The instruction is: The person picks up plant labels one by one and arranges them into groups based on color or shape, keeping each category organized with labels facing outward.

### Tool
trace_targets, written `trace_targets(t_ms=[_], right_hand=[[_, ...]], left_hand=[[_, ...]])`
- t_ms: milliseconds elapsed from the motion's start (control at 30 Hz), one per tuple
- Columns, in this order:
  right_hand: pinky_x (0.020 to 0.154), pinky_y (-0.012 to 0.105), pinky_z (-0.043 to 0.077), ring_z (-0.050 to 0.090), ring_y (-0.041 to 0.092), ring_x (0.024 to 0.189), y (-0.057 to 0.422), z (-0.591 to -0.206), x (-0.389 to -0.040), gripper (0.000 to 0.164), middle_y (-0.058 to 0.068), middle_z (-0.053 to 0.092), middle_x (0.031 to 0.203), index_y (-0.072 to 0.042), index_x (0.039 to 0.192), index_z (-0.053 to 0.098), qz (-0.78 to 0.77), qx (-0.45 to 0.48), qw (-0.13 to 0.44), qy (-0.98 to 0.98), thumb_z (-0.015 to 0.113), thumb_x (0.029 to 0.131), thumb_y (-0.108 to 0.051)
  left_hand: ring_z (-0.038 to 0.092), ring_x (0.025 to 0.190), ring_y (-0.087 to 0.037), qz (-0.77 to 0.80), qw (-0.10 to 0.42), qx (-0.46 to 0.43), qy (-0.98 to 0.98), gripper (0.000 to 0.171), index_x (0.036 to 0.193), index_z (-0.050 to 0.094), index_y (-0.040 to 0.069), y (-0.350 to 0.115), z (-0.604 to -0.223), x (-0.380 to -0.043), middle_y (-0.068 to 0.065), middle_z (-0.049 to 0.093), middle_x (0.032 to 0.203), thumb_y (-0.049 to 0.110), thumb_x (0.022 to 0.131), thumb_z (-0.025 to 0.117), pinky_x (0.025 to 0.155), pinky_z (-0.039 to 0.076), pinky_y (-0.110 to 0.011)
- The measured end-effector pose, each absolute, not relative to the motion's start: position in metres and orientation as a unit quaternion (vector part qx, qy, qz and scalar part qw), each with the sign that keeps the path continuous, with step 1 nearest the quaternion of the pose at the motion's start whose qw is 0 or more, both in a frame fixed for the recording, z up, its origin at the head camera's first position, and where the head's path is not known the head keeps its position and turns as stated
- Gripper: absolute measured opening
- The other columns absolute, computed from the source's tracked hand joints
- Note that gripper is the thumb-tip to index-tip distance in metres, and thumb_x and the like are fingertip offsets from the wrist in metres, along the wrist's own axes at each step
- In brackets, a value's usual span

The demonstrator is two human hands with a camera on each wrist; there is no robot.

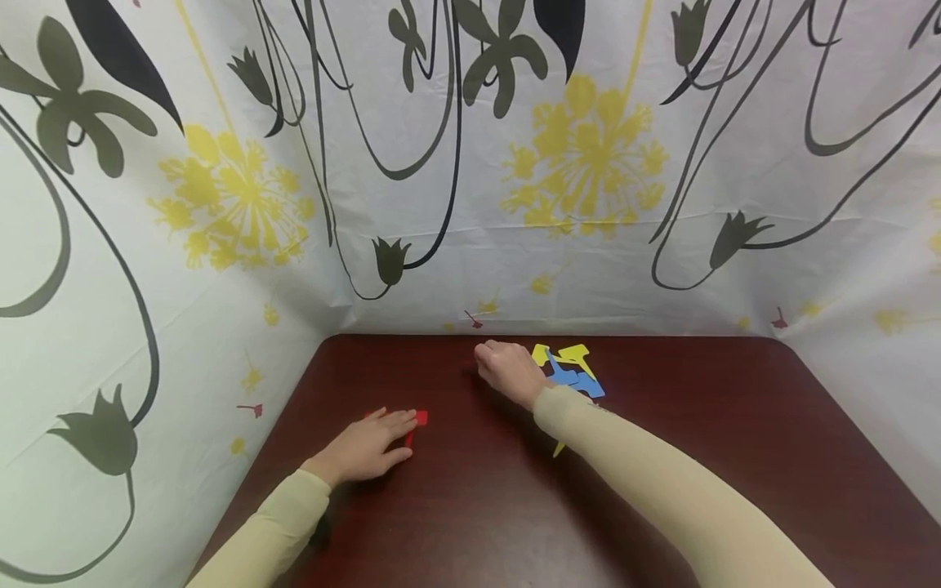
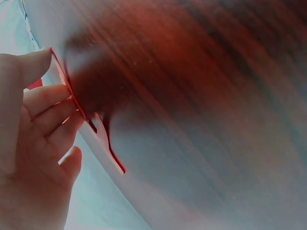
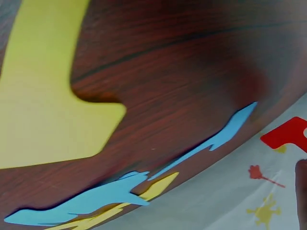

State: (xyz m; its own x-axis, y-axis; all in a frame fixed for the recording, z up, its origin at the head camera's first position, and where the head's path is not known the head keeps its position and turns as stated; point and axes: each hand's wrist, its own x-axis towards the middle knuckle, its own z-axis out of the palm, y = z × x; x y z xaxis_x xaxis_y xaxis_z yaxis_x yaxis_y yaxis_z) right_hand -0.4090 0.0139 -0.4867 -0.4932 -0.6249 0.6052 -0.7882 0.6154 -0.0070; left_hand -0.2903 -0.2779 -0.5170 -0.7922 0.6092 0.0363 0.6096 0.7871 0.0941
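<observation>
My left hand lies palm down at the left side of the table, fingers stretched over flat red plant tags. In the left wrist view its fingertips meet the edge of the red tags. Farther off, near the back edge, my right hand is curled and pinches another red plant tag, which shows beside a finger in the right wrist view. Right of that hand lie blue tags and yellow tags, overlapping one another.
One yellow tag pokes out from under the right forearm and looms large in the right wrist view. Dark reddish wood makes up the tabletop. A white patterned cloth hangs behind and along both sides.
</observation>
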Motion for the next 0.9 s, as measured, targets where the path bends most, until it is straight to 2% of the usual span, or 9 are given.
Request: trace_targets(t_ms=[133,333,500,633,900], right_hand=[[0.052,0.018,0.039,0.043,0.004,0.058,0.011,-0.484,-0.402,0.003,-0.008,0.05,0.07,-0.016,0.084,0.058,0.145,0.446,0.277,-0.838,0.057,0.086,-0.014],[0.061,0.016,0.045,0.047,0.004,0.067,0.005,-0.485,-0.392,0.005,-0.009,0.053,0.076,-0.019,0.09,0.062,0.142,0.479,0.263,-0.825,0.06,0.086,-0.018],[0.069,0.015,0.047,0.051,0.002,0.072,0.001,-0.487,-0.383,0.016,-0.01,0.057,0.082,-0.022,0.099,0.062,0.15,0.493,0.239,-0.823,0.065,0.083,-0.02],[0.071,0.015,0.047,0.053,-0.001,0.076,-0.004,-0.491,-0.376,0.022,-0.01,0.059,0.087,-0.023,0.105,0.061,0.158,0.512,0.23,-0.813,0.065,0.084,-0.019],[0.074,0.016,0.048,0.054,-0.005,0.08,-0.015,-0.503,-0.36,0.018,-0.013,0.061,0.09,-0.025,0.099,0.066,0.209,0.507,0.18,-0.816,0.069,0.081,-0.022]], left_hand=[[0.035,0.128,-0.018,-0.052,0.008,-0.328,-0.943,0.06,0.136,0.043,0.011,-0.278,-0.516,-0.291,-0.002,0.039,0.14,0.044,0.087,0.055,0.104,0.023,-0.048],[0.036,0.128,-0.02,-0.046,0.006,-0.333,-0.942,0.062,0.135,0.045,0.01,-0.277,-0.512,-0.291,-0.004,0.04,0.14,0.044,0.085,0.059,0.104,0.024,-0.049],[0.035,0.128,-0.019,-0.039,0.002,-0.333,-0.942,0.062,0.135,0.044,0.01,-0.277,-0.512,-0.291,-0.003,0.039,0.14,0.044,0.085,0.058,0.104,0.023,-0.048],[0.036,0.127,-0.02,-0.04,0.005,-0.337,-0.941,0.062,0.135,0.044,0.01,-0.278,-0.512,-0.292,-0.004,0.04,0.14,0.044,0.085,0.059,0.104,0.024,-0.048],[0.037,0.127,-0.021,-0.046,0.007,-0.338,-0.94,0.062,0.135,0.045,0.01,-0.278,-0.513,-0.293,-0.004,0.04,0.14,0.044,0.085,0.059,0.104,0.024,-0.047]])
